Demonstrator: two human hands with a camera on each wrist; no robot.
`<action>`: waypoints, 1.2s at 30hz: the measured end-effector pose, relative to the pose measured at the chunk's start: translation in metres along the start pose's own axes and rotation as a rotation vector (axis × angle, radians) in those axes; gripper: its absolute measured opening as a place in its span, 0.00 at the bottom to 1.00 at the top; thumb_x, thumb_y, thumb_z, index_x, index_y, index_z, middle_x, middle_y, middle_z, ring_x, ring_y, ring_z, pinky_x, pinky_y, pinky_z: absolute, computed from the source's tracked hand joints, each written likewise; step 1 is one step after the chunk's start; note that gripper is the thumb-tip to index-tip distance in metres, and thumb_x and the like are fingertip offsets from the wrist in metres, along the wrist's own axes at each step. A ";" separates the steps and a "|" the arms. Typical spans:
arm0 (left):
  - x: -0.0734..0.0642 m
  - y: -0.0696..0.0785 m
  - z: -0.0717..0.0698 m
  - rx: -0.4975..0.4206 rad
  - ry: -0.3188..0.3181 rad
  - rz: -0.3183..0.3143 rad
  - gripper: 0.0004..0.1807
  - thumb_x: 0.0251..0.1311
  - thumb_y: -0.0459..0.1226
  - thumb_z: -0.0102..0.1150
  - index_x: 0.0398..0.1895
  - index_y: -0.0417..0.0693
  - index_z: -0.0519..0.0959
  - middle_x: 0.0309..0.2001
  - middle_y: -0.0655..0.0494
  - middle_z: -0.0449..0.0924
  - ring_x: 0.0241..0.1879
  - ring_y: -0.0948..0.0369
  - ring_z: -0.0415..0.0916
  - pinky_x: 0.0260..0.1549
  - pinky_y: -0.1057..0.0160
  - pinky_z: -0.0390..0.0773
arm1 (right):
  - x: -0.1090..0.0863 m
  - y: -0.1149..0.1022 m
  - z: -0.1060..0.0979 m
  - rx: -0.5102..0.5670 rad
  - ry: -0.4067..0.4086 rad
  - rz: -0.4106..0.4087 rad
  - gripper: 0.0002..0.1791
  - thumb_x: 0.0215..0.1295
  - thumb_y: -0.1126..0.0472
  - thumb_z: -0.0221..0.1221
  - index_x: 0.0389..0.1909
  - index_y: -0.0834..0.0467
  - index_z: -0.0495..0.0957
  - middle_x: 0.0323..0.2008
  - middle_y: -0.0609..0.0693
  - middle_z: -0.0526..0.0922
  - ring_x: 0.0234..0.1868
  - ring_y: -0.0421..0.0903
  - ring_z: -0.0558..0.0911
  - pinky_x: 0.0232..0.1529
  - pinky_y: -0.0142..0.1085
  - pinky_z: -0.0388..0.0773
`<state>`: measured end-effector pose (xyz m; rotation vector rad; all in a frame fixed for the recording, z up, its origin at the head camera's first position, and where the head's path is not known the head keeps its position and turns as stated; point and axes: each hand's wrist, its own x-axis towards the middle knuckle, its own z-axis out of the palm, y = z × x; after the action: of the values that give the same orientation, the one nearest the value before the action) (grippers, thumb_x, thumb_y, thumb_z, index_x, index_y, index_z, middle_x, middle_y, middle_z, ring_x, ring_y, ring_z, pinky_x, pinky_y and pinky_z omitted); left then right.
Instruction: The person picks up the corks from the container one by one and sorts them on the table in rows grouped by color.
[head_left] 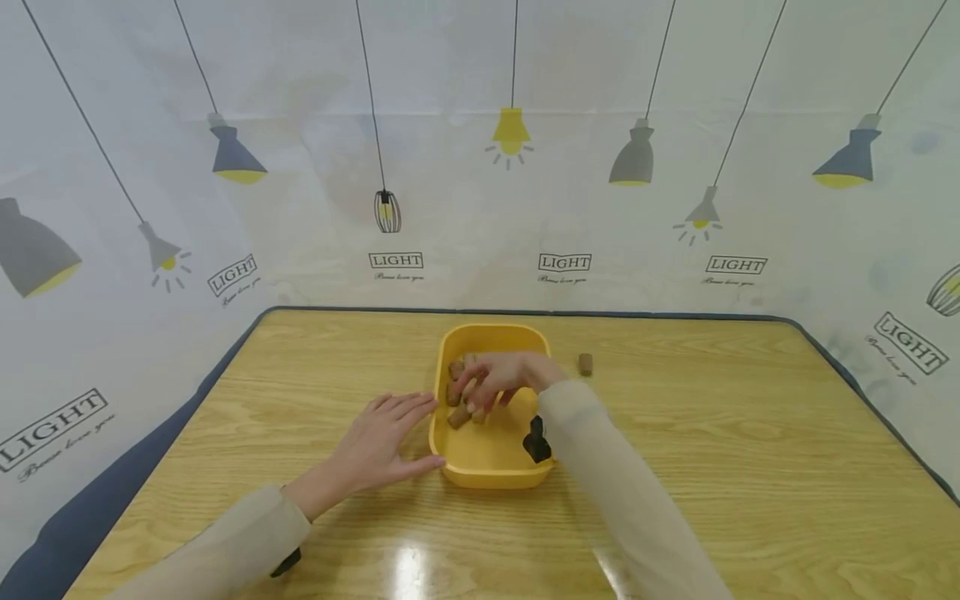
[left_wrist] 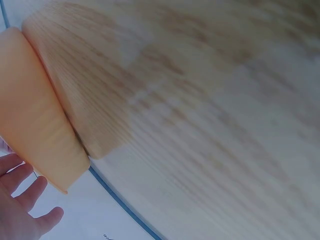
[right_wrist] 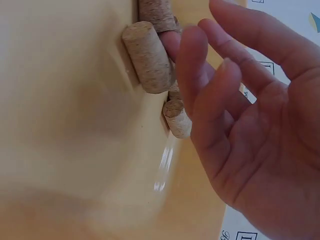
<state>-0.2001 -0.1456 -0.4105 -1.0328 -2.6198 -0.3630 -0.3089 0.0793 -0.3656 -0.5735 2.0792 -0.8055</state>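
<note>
Several brown corks [head_left: 460, 416] lie in the left part of a yellow plastic tub [head_left: 487, 479] on the table. Over them, inside the tub, is my right hand [head_left: 501, 374]. In the right wrist view its fingers are loosely bent, with nothing visible between thumb and fingers. One fingertip reaches in among the corks [right_wrist: 149, 57], partly hidden behind the nearest one. My left hand [head_left: 386, 442] rests against the tub's left side, fingers extended and thumb near the front corner. The left wrist view shows those fingers [left_wrist: 31, 192] beside the tub's wall [left_wrist: 42, 110].
A single cork [head_left: 586, 364] stands on the wooden table [head_left: 712, 433] to the right of the tub. Behind the table's dark-edged far side hangs a pale cloth [head_left: 465, 208] printed with lamps.
</note>
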 end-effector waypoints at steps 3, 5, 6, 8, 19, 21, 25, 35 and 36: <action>0.000 0.000 0.000 -0.003 -0.011 -0.012 0.42 0.52 0.65 0.50 0.61 0.43 0.69 0.60 0.50 0.68 0.58 0.52 0.65 0.56 0.46 0.60 | 0.002 0.002 0.003 -0.009 0.001 -0.020 0.23 0.57 0.64 0.60 0.55 0.56 0.72 0.47 0.49 0.75 0.38 0.44 0.78 0.41 0.39 0.76; 0.000 0.000 0.000 -0.006 -0.017 -0.017 0.42 0.52 0.64 0.51 0.61 0.44 0.69 0.60 0.51 0.68 0.58 0.52 0.64 0.57 0.46 0.59 | 0.003 0.002 0.005 -0.019 -0.001 -0.022 0.23 0.57 0.66 0.59 0.55 0.57 0.73 0.47 0.50 0.76 0.38 0.43 0.78 0.41 0.38 0.76; 0.000 0.000 0.000 -0.008 -0.019 -0.019 0.41 0.52 0.64 0.51 0.61 0.44 0.69 0.60 0.51 0.68 0.58 0.52 0.64 0.57 0.47 0.59 | 0.004 0.002 0.006 -0.029 -0.001 -0.025 0.23 0.56 0.67 0.59 0.55 0.57 0.73 0.48 0.50 0.76 0.38 0.42 0.77 0.40 0.37 0.76; 0.000 0.000 0.000 -0.009 -0.021 -0.019 0.41 0.52 0.64 0.51 0.61 0.44 0.69 0.60 0.51 0.68 0.58 0.52 0.64 0.57 0.47 0.59 | 0.005 0.003 0.008 -0.052 0.003 -0.022 0.23 0.55 0.68 0.58 0.54 0.55 0.73 0.47 0.48 0.75 0.39 0.41 0.75 0.39 0.35 0.76; 0.000 -0.002 0.001 -0.012 -0.017 -0.008 0.42 0.52 0.64 0.50 0.61 0.43 0.69 0.60 0.50 0.68 0.58 0.52 0.64 0.56 0.46 0.60 | 0.012 0.004 0.016 -0.124 0.038 -0.051 0.24 0.52 0.71 0.57 0.51 0.52 0.76 0.47 0.45 0.74 0.32 0.42 0.73 0.30 0.32 0.73; 0.000 -0.002 0.001 -0.013 -0.013 -0.007 0.42 0.52 0.64 0.50 0.61 0.43 0.69 0.60 0.50 0.68 0.58 0.52 0.65 0.56 0.46 0.60 | 0.013 0.003 0.017 -0.137 0.044 -0.056 0.23 0.52 0.72 0.57 0.50 0.52 0.77 0.46 0.44 0.74 0.32 0.42 0.73 0.29 0.32 0.74; 0.000 -0.002 0.001 -0.009 -0.005 -0.004 0.42 0.52 0.64 0.50 0.60 0.43 0.69 0.60 0.50 0.69 0.57 0.52 0.65 0.56 0.46 0.61 | 0.014 0.001 0.020 -0.186 0.073 -0.062 0.22 0.51 0.74 0.57 0.47 0.52 0.78 0.43 0.45 0.74 0.28 0.41 0.73 0.27 0.32 0.73; 0.000 -0.002 0.001 -0.003 -0.010 -0.007 0.42 0.51 0.64 0.51 0.60 0.43 0.70 0.60 0.51 0.69 0.58 0.53 0.65 0.56 0.47 0.61 | 0.018 -0.004 0.026 -0.326 0.147 -0.079 0.20 0.49 0.75 0.60 0.43 0.54 0.80 0.38 0.46 0.75 0.33 0.41 0.71 0.25 0.28 0.70; 0.000 -0.002 0.001 -0.001 -0.010 -0.005 0.42 0.52 0.64 0.51 0.61 0.43 0.70 0.60 0.51 0.69 0.58 0.53 0.65 0.56 0.47 0.61 | 0.018 -0.003 0.026 -0.325 0.147 -0.068 0.18 0.50 0.74 0.61 0.42 0.54 0.80 0.37 0.46 0.75 0.33 0.41 0.71 0.25 0.28 0.70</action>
<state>-0.2014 -0.1464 -0.4120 -1.0310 -2.6321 -0.3609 -0.2974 0.0564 -0.3851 -0.7828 2.3577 -0.5633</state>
